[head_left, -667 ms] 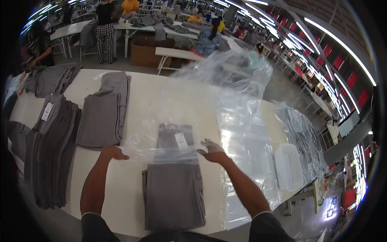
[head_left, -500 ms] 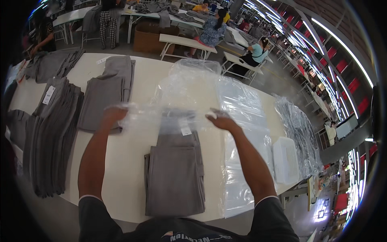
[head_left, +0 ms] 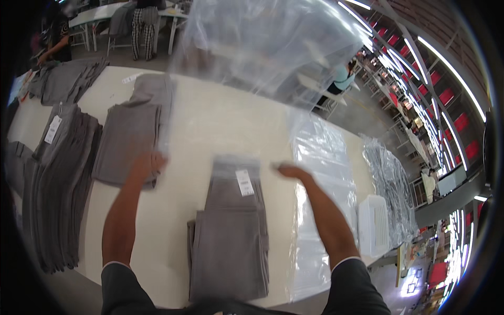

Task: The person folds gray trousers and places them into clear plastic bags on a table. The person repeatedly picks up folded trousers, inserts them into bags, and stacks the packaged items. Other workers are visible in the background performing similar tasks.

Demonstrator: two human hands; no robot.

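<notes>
A large clear plastic bag (head_left: 262,44) billows up beyond the far edge of the table, blurred by motion. Its faint sides run down toward both my hands. My left hand (head_left: 148,166), smeared by motion, is closed at the film's left side, above the front of a folded grey garment (head_left: 128,131). On the other side, my right hand (head_left: 292,170) is closed with the fingers pinched at the film's right side. Between my forearms lies a folded pair of grey trousers (head_left: 229,252) with a white tag (head_left: 244,182) near its far end.
Stacked grey trousers (head_left: 63,194) fill the table's left side, with more grey garments (head_left: 68,81) behind. Flat clear bags (head_left: 323,210) lie on the right, beside a white plastic basket (head_left: 373,226) and crumpled clear plastic (head_left: 394,184). Several people are beyond the white table (head_left: 220,100).
The plastic bag has swung up and away from the table, ballooning over the far edge. My hands remain wide apart and sit slightly lower in the view.
</notes>
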